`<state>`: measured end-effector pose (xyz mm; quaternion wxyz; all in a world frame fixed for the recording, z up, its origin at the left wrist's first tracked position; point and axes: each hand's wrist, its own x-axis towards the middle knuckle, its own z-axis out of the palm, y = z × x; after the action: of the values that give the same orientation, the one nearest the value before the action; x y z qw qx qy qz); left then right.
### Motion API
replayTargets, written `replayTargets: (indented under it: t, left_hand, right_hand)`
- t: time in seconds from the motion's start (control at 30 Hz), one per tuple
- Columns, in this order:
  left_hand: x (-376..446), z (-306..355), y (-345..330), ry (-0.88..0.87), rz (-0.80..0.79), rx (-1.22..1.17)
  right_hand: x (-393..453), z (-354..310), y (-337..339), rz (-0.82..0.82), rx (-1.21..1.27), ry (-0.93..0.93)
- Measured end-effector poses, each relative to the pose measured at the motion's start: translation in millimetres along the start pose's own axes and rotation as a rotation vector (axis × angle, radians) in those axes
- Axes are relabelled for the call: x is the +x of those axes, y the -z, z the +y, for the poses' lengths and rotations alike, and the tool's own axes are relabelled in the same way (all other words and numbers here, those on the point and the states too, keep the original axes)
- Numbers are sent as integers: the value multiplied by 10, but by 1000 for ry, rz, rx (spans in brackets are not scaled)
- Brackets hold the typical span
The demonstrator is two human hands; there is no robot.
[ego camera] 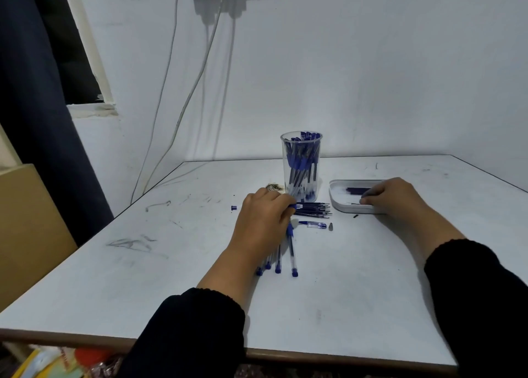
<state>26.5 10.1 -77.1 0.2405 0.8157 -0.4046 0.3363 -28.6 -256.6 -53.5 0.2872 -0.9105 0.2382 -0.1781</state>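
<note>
On the counter (143,277) a clear cup (301,169) of blue pens stands just behind the refill pile (314,209), with a white tray (340,205) to its right. The left hand (263,220) pinches a clear barrel (299,206) at the refill pile. The right hand (391,197) curls its fingers (367,199) into the tray (any hold is hidden).

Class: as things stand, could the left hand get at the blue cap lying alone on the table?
Probably yes: the blue cap lies on the table beside the left hand, with nothing between them, though it grips a pen.
</note>
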Motion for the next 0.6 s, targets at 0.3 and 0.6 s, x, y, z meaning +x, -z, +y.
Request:
replayTargets:
  t: [0.3,0.6]
  left_hand:
    - [25,0,-23,-17,-11,-15]
    - [16,-16,-15,-6,6,-11]
  right_hand:
    - [169,-178,4,-150,-341,-59]
    - [51,-140,4,38,-50,104]
